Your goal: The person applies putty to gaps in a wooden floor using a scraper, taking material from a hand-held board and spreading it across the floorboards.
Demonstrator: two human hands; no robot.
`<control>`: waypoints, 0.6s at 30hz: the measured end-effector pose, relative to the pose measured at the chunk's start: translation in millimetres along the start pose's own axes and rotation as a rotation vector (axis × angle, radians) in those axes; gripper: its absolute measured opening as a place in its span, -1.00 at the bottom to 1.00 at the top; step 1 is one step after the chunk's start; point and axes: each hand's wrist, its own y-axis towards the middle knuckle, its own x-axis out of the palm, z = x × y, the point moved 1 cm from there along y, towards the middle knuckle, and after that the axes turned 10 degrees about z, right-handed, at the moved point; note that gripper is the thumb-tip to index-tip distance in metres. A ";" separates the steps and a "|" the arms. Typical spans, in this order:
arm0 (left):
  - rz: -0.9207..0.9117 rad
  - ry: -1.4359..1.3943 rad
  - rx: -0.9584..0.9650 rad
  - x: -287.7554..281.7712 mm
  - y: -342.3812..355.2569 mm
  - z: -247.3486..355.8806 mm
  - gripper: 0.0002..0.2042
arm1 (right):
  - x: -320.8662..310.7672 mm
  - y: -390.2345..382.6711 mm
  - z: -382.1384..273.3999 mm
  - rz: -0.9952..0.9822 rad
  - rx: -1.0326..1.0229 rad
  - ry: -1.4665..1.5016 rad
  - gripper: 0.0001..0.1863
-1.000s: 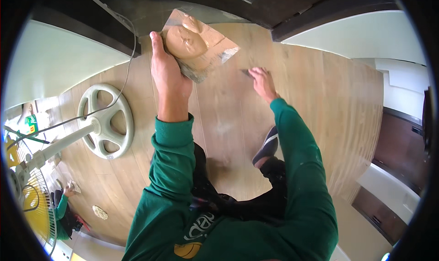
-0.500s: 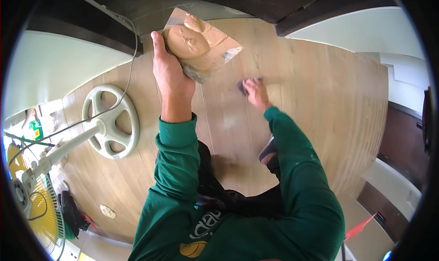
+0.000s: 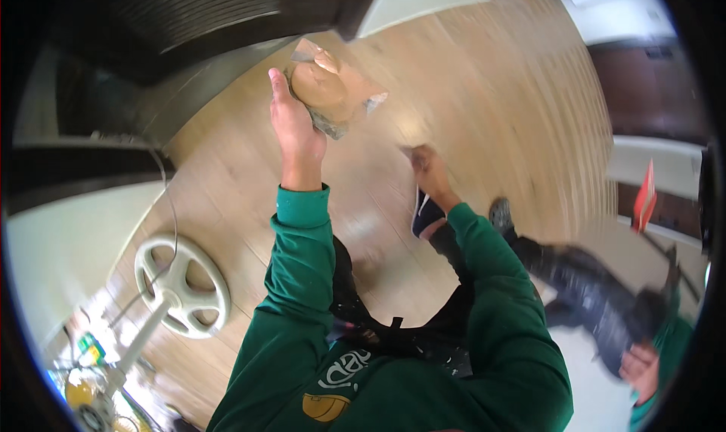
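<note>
My left hand (image 3: 297, 137) holds up a flat metal-looking plate (image 3: 330, 126), its thumb along the near side and the other fingers hidden underneath. A thick round mound of tan putty (image 3: 318, 85) sits on the plate, with more smeared toward its far corner. To the right and a little lower, my right hand (image 3: 431, 175) is closed round a small, dark, flat scraper (image 3: 411, 153), held above the wood-plank floor. Motion blurs this tool, so its exact shape is unclear. My right shoe shows just below that hand.
A white wheel-shaped fan base (image 3: 181, 287) stands on the floor at left, a cable (image 3: 172, 205) running over it. At right is another person's paint-spattered leg (image 3: 582, 284) and hand (image 3: 641, 368). Behind them a red flat thing (image 3: 645, 197) tops a pole. Dark door frames line the far left.
My view has turned to the right, bringing the other person into sight. My right hand has drawn back toward me with the scraper. The plate stays in my left hand.
</note>
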 end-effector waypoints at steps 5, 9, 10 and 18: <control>-0.109 0.022 0.002 44.1 -35.0 -83.8 -0.40 | -132.0 -11.6 -16.2 0.081 0.854 0.347 -0.74; -0.208 0.141 0.036 70.1 -75.4 -130.0 -0.39 | -214.9 -42.5 -5.7 0.341 0.901 0.809 -0.66; -0.247 0.168 0.039 72.4 -88.1 -138.2 -0.39 | -235.3 -53.8 -14.1 0.363 0.964 0.941 -0.65; -0.432 0.439 0.559 43.3 -180.9 -193.5 -0.40 | -267.3 -164.1 -56.9 0.452 1.071 1.526 -0.67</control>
